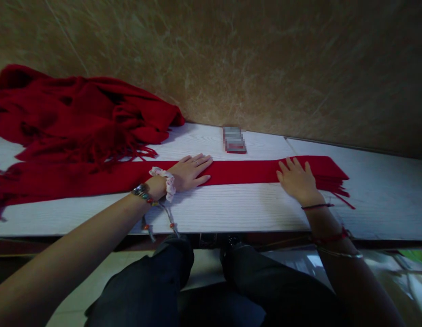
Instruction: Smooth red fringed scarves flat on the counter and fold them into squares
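A red scarf (pixel 243 172) lies as a long, narrow, flat strip along the white wood-grain surface, with fringe at its right end and at the far left. Flat on the middle of the strip rests my left hand (pixel 188 172), fingers stretched out and a little apart. My right hand (pixel 297 180) lies near the right end, its spread fingers on the cloth and its palm over the front edge. Neither hand grips anything. Behind the strip on the left is a loose heap of red fringed cloth (pixel 78 109), partly overlapping the strip.
A small rectangular item (pixel 234 140) with a blurred face and red edge lies behind the scarf. The white bench-like surface (pixel 224 211) runs along a brown marbled wall (pixel 231 59). My legs are below its front edge.
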A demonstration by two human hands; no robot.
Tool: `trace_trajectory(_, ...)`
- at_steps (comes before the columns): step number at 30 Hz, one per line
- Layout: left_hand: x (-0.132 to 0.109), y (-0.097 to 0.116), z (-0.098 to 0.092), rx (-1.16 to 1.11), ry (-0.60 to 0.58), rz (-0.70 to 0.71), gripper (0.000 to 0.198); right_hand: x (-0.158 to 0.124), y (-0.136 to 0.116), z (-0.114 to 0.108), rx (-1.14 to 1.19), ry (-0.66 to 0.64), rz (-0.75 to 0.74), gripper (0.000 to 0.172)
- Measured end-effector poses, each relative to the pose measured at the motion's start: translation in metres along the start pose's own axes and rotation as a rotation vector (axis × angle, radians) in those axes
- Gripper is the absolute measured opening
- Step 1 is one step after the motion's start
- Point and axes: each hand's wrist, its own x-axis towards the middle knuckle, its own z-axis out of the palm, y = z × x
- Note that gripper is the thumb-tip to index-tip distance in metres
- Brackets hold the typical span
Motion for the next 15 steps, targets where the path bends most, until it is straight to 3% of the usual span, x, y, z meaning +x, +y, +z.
trace_trajectory(6, 0.0, -0.002, 0.001, -0.012, 0.001, 0.006, 0.057, -0.004, 0.049, 0.011, 0.101, 0.012, 0.083, 0.051)
trace_trajectory(9, 0.0, -0.001, 0.0, -0.019, -0.011, -0.017, 0.058, -0.005, 0.059, 0.009, 0.125, 0.034, 0.135, 0.052)
trace_trajectory(12, 0.001, 0.0, -0.002, -0.009, 0.0, 0.004, 0.056, -0.002, 0.037, -0.002, 0.127, 0.095, 0.063, 0.051)
trace_trajectory(15, 0.001, 0.002, -0.002, 0.004, 0.016, 0.091, 0.053, 0.0, -0.009, -0.012, 0.211, 0.126, -0.168, 0.049)
